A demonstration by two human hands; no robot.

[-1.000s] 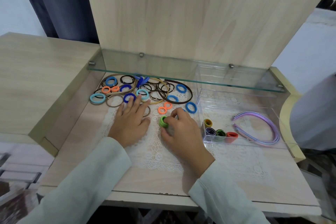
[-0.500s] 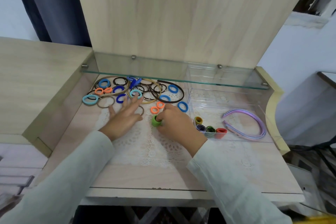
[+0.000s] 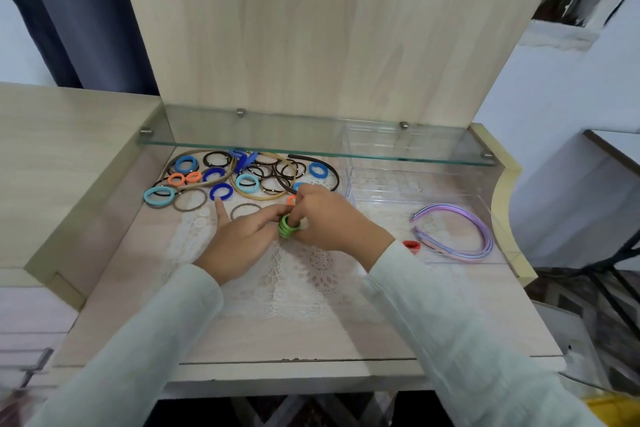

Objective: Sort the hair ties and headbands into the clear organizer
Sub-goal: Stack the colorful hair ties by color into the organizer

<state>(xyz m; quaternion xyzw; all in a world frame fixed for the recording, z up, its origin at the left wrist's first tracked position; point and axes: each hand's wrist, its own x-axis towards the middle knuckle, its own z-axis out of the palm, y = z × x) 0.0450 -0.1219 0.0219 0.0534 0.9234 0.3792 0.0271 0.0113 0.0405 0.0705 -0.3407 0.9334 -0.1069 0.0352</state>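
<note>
1. The step in hand looks like gathering one colour. The right hand (image 3: 332, 218) has its grip closed on a small stack of green hair ties (image 3: 286, 229), fingers curled round it just above the lace mat (image 3: 304, 274).
2. The left hand (image 3: 242, 239) lies palm down beside the stack with a relaxed grip and its index finger stretched towards the pile of loose ties (image 3: 242, 177). It seems to steady the stack, not hold it.
3. The clear organizer (image 3: 398, 191) sits to the right on the tabletop (image 3: 450, 315). It holds purple headbands (image 3: 465, 212) and a red tie (image 3: 411, 245).
4. The next move probably calls for carrying the green stack right, over the organizer's wall, and setting it down near the red tie. The wrist hides that compartment.
5. Most ties are still unsorted.
</note>
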